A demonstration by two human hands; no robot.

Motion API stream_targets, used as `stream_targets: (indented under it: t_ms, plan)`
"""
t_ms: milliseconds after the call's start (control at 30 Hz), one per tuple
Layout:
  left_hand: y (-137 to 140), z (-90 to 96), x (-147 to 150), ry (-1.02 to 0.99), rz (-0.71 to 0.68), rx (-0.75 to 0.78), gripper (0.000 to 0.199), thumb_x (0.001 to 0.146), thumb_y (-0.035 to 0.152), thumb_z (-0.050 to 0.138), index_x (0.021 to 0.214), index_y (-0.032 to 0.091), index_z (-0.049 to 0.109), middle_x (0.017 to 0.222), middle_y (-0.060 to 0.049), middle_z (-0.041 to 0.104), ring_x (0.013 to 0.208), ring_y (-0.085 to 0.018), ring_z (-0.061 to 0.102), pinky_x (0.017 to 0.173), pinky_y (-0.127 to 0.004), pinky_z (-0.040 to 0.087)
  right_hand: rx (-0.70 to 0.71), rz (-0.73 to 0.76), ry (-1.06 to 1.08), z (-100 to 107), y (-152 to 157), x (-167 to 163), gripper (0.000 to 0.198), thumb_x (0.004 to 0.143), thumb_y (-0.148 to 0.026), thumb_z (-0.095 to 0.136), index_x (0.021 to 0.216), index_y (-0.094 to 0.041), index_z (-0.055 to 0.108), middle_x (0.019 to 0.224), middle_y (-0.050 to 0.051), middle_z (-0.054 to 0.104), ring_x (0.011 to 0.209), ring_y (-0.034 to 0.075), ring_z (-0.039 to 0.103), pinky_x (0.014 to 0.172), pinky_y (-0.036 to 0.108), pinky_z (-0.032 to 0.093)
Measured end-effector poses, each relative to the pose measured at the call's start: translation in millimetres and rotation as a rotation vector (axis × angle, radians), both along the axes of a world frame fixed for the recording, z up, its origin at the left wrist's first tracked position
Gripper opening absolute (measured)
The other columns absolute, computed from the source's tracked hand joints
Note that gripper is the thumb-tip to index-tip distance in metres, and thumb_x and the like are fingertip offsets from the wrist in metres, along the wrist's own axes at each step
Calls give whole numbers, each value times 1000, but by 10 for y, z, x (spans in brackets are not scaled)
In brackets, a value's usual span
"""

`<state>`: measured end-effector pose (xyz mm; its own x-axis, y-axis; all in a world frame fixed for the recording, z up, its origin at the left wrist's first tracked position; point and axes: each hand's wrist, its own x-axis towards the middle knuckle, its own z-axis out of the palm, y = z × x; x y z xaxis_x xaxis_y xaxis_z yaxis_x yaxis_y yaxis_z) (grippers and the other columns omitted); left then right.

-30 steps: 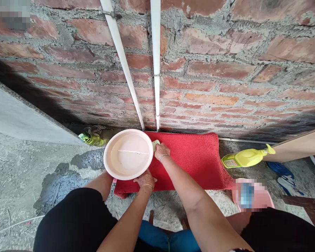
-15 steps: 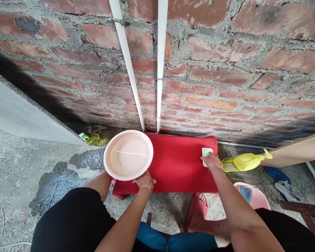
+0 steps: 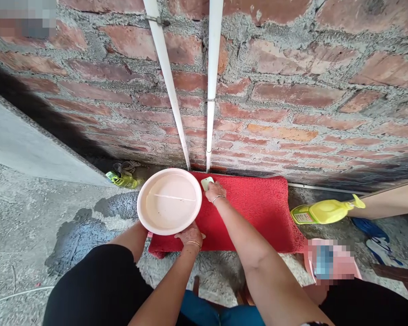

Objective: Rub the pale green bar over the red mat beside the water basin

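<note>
My right hand (image 3: 216,191) is closed on a flat, pale green rounded block (image 3: 207,183), which looks like the back of a scrub brush. It touches the red, shaggy mat (image 3: 248,208) near its back edge, just right of the basin. My left hand (image 3: 191,235) lies on the mat's front part against the basin's lower right side. Its thumb is stretched out to the right, and some fingers are partly hidden by the rim. The pale pink basin (image 3: 170,230) stands over the mat's left end with water in it.
A yellow bottle (image 3: 326,211) is right of the mat, near a pink tub (image 3: 352,265). Another yellow-green bottle (image 3: 125,181) stands at the left by a grey slab (image 3: 44,136). White pipes (image 3: 211,90) run down the brick wall (image 3: 275,95). Wet patches (image 3: 78,240) darken the concrete.
My right hand has moved left across the mat with the pale green block, from the right end to beside the basin. My left hand and the basin stay in place.
</note>
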<state>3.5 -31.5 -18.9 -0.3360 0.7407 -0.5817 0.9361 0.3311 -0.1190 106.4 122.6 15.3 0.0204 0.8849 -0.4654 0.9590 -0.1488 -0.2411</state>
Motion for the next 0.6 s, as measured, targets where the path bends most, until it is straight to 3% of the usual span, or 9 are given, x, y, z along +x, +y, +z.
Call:
stream_targets:
  t_ms: [133, 300, 400, 500, 600]
  plan:
    - [-2, 1, -6, -7, -5, -3, 89, 62, 45, 71, 138, 19, 32, 127, -23, 51, 115, -42, 47, 83, -66, 37, -48, -82, -87, -5, -28, 608, 52, 71, -49, 59, 116, -24, 52, 112, 10, 48, 100, 25, 54, 77, 34, 43]
    - [-16, 33, -7, -15, -1, 22, 91, 62, 44, 71, 139, 19, 29, 124, -22, 53, 112, -41, 50, 83, -65, 37, -135, -393, -216, 37, -270, 1871, 56, 75, -54, 52, 121, -22, 48, 114, 14, 46, 101, 27, 55, 78, 40, 43]
    - [-16, 48, -6, -20, 8, 36, 86, 62, 43, 72, 136, 19, 33, 120, -22, 57, 109, -40, 52, 82, -65, 38, -154, -535, -258, 51, -410, 2335, 55, 75, -55, 50, 119, -23, 49, 116, 15, 46, 104, 29, 53, 79, 41, 41]
    - [-8, 52, -3, -27, 17, 44, 83, 62, 41, 72, 133, 20, 37, 121, -22, 56, 111, -41, 51, 81, -65, 38, -136, -583, -261, 78, -387, 2321, 54, 74, -56, 51, 118, -23, 50, 116, 15, 46, 105, 30, 52, 79, 42, 41]
    - [-1, 47, 1, -29, 21, 39, 82, 61, 40, 73, 132, 20, 38, 121, -22, 56, 110, -41, 51, 82, -65, 37, -100, -490, -208, 111, -201, 1857, 56, 74, -55, 52, 118, -22, 50, 113, 15, 48, 103, 29, 54, 77, 41, 42]
